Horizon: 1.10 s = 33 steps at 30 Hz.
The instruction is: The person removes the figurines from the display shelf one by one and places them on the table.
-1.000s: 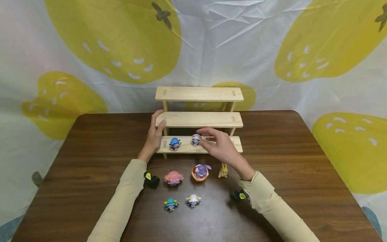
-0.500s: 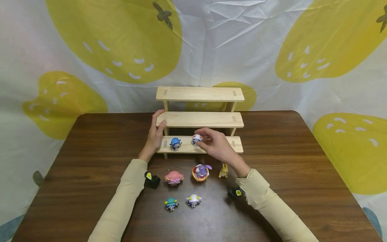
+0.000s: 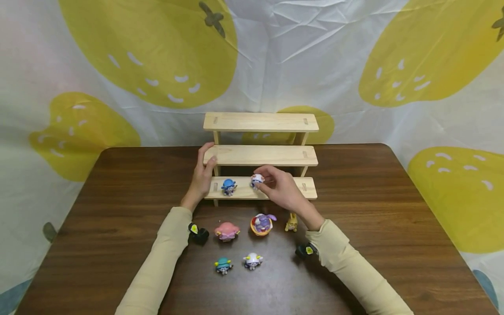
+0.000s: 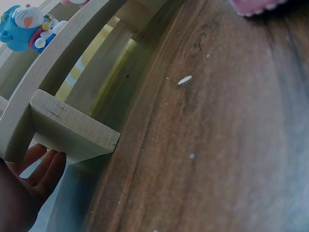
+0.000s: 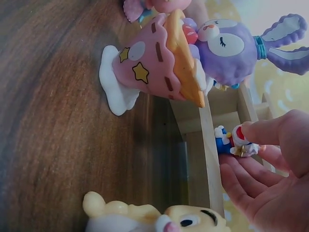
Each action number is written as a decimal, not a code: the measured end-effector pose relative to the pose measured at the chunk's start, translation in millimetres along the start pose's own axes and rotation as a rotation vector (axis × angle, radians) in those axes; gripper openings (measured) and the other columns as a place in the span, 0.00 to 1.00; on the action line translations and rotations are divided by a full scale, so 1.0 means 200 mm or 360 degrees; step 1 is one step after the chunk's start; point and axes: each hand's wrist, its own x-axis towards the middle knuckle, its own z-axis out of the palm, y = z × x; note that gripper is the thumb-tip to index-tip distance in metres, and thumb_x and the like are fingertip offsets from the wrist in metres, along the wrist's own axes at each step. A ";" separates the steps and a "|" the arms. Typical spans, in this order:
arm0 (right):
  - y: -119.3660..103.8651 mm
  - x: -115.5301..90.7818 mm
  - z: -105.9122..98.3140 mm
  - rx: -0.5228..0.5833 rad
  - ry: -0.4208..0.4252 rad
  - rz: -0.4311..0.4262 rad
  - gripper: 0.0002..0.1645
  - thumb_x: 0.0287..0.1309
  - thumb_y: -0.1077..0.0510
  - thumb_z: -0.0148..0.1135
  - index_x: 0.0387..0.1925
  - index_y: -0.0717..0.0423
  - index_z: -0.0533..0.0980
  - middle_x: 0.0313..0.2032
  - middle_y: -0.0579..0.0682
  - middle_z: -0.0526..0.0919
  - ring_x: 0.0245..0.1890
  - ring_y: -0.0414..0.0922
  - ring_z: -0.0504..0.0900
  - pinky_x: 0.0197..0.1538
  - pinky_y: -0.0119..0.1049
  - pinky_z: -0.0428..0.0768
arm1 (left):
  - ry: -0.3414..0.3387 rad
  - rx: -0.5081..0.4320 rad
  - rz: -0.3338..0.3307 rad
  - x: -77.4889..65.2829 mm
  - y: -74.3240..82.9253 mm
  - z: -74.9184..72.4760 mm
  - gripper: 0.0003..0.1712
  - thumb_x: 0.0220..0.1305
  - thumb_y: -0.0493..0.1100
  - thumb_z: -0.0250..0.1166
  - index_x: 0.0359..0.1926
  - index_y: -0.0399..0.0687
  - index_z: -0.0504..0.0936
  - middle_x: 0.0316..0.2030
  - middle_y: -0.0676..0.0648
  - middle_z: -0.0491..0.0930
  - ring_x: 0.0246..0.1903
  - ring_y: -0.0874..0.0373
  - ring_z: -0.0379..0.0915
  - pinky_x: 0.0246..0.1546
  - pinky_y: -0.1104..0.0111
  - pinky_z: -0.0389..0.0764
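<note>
A three-tier wooden display shelf (image 3: 260,155) stands at the back of the table. My left hand (image 3: 202,174) grips its left end, thumb on the middle board; in the left wrist view its fingers (image 4: 50,169) reach behind a support. On the lowest board, my right hand (image 3: 284,187) pinches a small figurine with a white cap (image 3: 257,180). The right wrist view shows that figurine (image 5: 236,140) between thumb and fingers, its blue base at the board. To its left a blue-capped figurine (image 3: 228,187) stands on the same board, touched by neither hand.
In front of the shelf stand a pink figurine (image 3: 226,232), a purple rabbit in a cone cup (image 3: 261,224) and a yellow long-eared figurine (image 3: 291,222). Nearer are a teal-capped figurine (image 3: 223,265) and a white-capped, yellow-horned one (image 3: 252,260). A fruit-print cloth (image 3: 260,57) hangs behind.
My right thumb and fingers have come in around the white-capped figurine, which sits very slightly further right. My left hand keeps its hold on the shelf.
</note>
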 end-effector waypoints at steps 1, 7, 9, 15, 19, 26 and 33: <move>0.00 0.00 0.00 0.0003 0.0003 -0.0008 0.16 0.61 0.65 0.68 0.51 0.61 0.79 0.41 0.57 0.88 0.42 0.52 0.88 0.49 0.43 0.85 | 0.0001 -0.0001 0.0001 0.00 0.00 0.00 0.29 0.77 0.43 0.47 0.74 0.42 0.58 0.75 0.35 0.58 0.69 0.38 0.59 0.71 0.44 0.59; -0.01 -0.03 -0.03 -0.0003 -0.0001 -0.0033 0.17 0.62 0.66 0.67 0.52 0.63 0.78 0.42 0.58 0.87 0.42 0.52 0.87 0.49 0.43 0.85 | 0.0003 -0.0003 0.0006 0.00 0.00 0.00 0.29 0.77 0.43 0.47 0.74 0.42 0.58 0.75 0.35 0.58 0.70 0.39 0.59 0.71 0.44 0.58; -0.01 -0.04 -0.04 -0.0001 0.0002 -0.0023 0.17 0.62 0.66 0.67 0.53 0.63 0.78 0.43 0.58 0.87 0.42 0.52 0.87 0.49 0.43 0.85 | 0.0001 -0.0007 0.0009 0.00 0.00 0.00 0.29 0.77 0.43 0.47 0.74 0.41 0.58 0.75 0.35 0.58 0.70 0.39 0.59 0.71 0.44 0.59; -0.02 -0.07 -0.07 0.0000 0.0030 0.0013 0.17 0.62 0.66 0.67 0.53 0.61 0.79 0.43 0.57 0.87 0.44 0.51 0.86 0.49 0.41 0.85 | -0.0002 -0.0010 0.0007 0.00 0.01 0.00 0.29 0.76 0.43 0.47 0.74 0.41 0.58 0.75 0.35 0.58 0.68 0.38 0.60 0.70 0.44 0.59; -0.04 -0.09 -0.08 0.0003 0.0040 -0.0001 0.18 0.62 0.66 0.67 0.54 0.61 0.79 0.44 0.57 0.87 0.44 0.51 0.86 0.48 0.42 0.85 | 0.0001 -0.0001 -0.0008 0.00 0.01 0.00 0.29 0.77 0.42 0.46 0.74 0.41 0.58 0.75 0.35 0.58 0.69 0.37 0.59 0.70 0.43 0.59; -0.09 -0.12 -0.10 0.0014 0.0043 -0.0040 0.18 0.63 0.67 0.66 0.54 0.61 0.79 0.45 0.56 0.88 0.44 0.50 0.86 0.47 0.43 0.85 | 0.0009 -0.0003 -0.0008 0.00 0.02 -0.01 0.29 0.77 0.42 0.47 0.74 0.42 0.58 0.75 0.35 0.58 0.70 0.37 0.59 0.71 0.44 0.59; -0.11 -0.18 -0.13 0.0000 0.0040 -0.0063 0.18 0.64 0.67 0.65 0.55 0.60 0.78 0.44 0.56 0.87 0.44 0.50 0.86 0.48 0.44 0.85 | 0.0004 -0.0008 0.0008 -0.01 0.01 0.00 0.28 0.77 0.42 0.46 0.74 0.41 0.58 0.75 0.34 0.58 0.70 0.38 0.59 0.71 0.44 0.58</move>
